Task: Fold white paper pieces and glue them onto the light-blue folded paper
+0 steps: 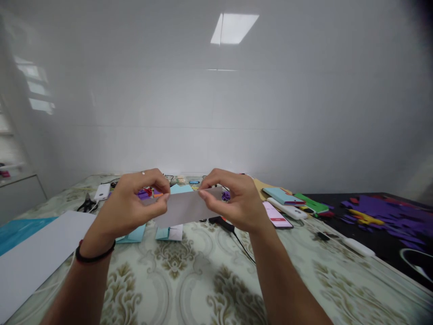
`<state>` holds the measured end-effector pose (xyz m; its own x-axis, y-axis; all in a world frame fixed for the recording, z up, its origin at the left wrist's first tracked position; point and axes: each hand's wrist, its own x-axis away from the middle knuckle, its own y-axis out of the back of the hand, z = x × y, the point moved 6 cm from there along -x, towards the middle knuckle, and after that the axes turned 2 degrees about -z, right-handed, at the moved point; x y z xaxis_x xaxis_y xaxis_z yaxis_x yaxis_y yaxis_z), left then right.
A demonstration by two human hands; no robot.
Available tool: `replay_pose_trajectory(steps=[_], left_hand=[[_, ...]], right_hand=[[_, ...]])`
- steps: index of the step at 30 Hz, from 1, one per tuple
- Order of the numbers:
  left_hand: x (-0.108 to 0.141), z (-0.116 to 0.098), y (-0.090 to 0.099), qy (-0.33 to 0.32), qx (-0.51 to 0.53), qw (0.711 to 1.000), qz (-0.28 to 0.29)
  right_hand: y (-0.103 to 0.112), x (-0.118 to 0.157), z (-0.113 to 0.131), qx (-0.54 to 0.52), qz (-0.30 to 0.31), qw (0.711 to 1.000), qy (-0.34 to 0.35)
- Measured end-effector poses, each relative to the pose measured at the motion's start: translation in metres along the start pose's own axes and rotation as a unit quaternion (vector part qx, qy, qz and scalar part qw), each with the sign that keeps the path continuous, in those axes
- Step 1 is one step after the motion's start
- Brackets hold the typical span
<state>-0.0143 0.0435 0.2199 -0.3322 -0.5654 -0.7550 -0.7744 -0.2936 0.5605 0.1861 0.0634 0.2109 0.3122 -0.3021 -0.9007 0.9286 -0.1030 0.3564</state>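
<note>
A small white sheet of paper (184,210) is stretched between both hands above the patterned tablecloth (182,289). My left hand (133,203) pinches its upper left edge between thumb and fingers; a ring and a dark wristband are on that side. On the upper right edge, my right hand (235,198) holds the paper in the same kind of pinch. Below and behind the sheet lie light blue folded papers (133,234) and a small blue-and-white folded piece (169,233). A black-handled tool with a cord (221,223) lies under my right hand.
At left are a large white sheet (40,257), blue plastic film (23,230), black-handled scissors (87,204) and a white device (102,192). A phone (275,215), a power strip (287,208) and a light blue pad (283,197) lie right. Purple scraps (389,216) cover a black surface.
</note>
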Motion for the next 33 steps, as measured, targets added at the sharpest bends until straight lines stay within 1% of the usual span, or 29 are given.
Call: replay_pose_trajectory(steps=[3, 6, 7, 8, 10, 12, 15, 17, 19, 21, 22, 25, 27, 29, 33], left_hand=[[0.001, 0.008, 0.011, 0.005, 0.000, 1.000, -0.012], [0.005, 0.022, 0.026, 0.024, -0.001, 0.999, -0.026], [0.007, 0.027, 0.032, 0.035, 0.004, 0.999, -0.039], [0.008, 0.031, 0.038, 0.043, 0.013, 0.997, -0.058], [0.010, 0.033, 0.044, 0.047, 0.050, 0.994, -0.089], [0.009, 0.027, 0.039, 0.035, 0.068, 0.993, -0.088], [0.003, 0.016, 0.011, 0.038, 0.007, 0.999, 0.011], [-0.001, 0.011, -0.008, 0.035, -0.013, 0.998, 0.057], [-0.003, 0.011, -0.020, 0.040, -0.017, 0.996, 0.083], [-0.005, 0.015, -0.022, 0.056, -0.017, 0.996, 0.068], [-0.006, 0.019, -0.019, 0.069, -0.011, 0.997, 0.045], [-0.003, 0.029, -0.005, 0.112, 0.032, 0.992, -0.046], [0.000, 0.033, 0.003, 0.127, 0.076, 0.985, -0.090], [0.002, 0.032, 0.006, 0.122, 0.113, 0.981, -0.100], [0.004, 0.026, 0.005, 0.083, 0.181, 0.979, -0.049]], right_hand=[[0.011, 0.002, -0.008, -0.018, -0.023, 1.000, -0.012], [0.027, 0.005, -0.019, -0.028, -0.065, 0.997, -0.029], [0.032, 0.005, -0.022, -0.026, -0.078, 0.996, -0.037], [0.035, 0.005, -0.024, -0.021, -0.079, 0.996, -0.046], [0.033, 0.004, -0.026, -0.005, -0.050, 0.997, -0.065], [0.023, 0.003, -0.024, 0.014, 0.003, 0.997, -0.078], [0.005, 0.001, -0.017, 0.028, 0.057, 0.995, -0.075], [-0.003, 0.001, -0.014, 0.027, 0.068, 0.995, -0.069], [-0.006, 0.001, -0.014, 0.023, 0.067, 0.995, -0.068], [-0.004, 0.001, -0.019, 0.011, 0.056, 0.995, -0.086], [-0.002, 0.001, -0.023, 0.000, 0.048, 0.993, -0.104], [0.005, 0.003, -0.039, -0.059, 0.012, 0.984, -0.168], [0.009, 0.005, -0.046, -0.104, -0.016, 0.975, -0.196], [0.012, 0.007, -0.051, -0.133, -0.033, 0.968, -0.213], [0.013, 0.009, -0.053, -0.123, -0.027, 0.967, -0.221]])
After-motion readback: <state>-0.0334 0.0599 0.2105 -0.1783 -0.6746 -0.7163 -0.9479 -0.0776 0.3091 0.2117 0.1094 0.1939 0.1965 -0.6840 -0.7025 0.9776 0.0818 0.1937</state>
